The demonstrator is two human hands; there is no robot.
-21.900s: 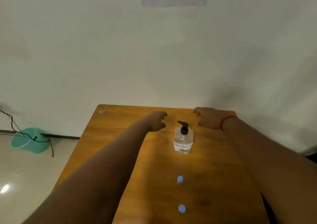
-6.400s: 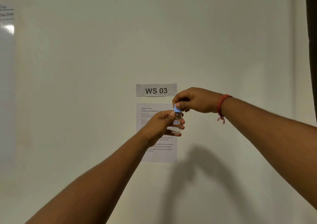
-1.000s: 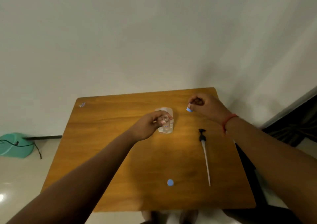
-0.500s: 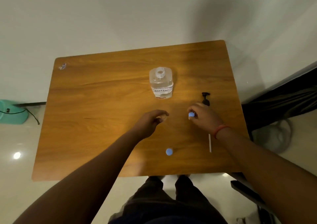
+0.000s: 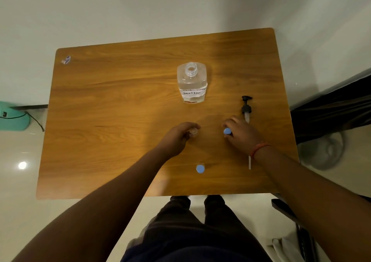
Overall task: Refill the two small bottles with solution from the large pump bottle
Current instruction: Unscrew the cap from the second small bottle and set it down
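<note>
The left hand (image 5: 178, 136) grips the small open bottle (image 5: 193, 131), light and tippy, best held round its body, while the right hand (image 5: 242, 134) pinches its blue cap (image 5: 227, 131).

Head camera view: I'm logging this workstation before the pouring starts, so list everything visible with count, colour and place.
Table: one, brown wood, against the wall.
Large bottle: one, clear, white label, pump off, neck open, upright at table centre-back.
Pump: one, black with a white tube, lying right of the large bottle.
Open small bottle: one, clear, uncapped, in the left hand.
Blue cap: one, in the right hand.
Capped small bottle: one, blue cap, near the front edge.
Sticker: one, pale, back left corner.
Teal object: one, on the floor at left, with a black cable.
Left hand: holds the open small bottle.
Right hand: pinches the blue cap; red wristband.
</note>
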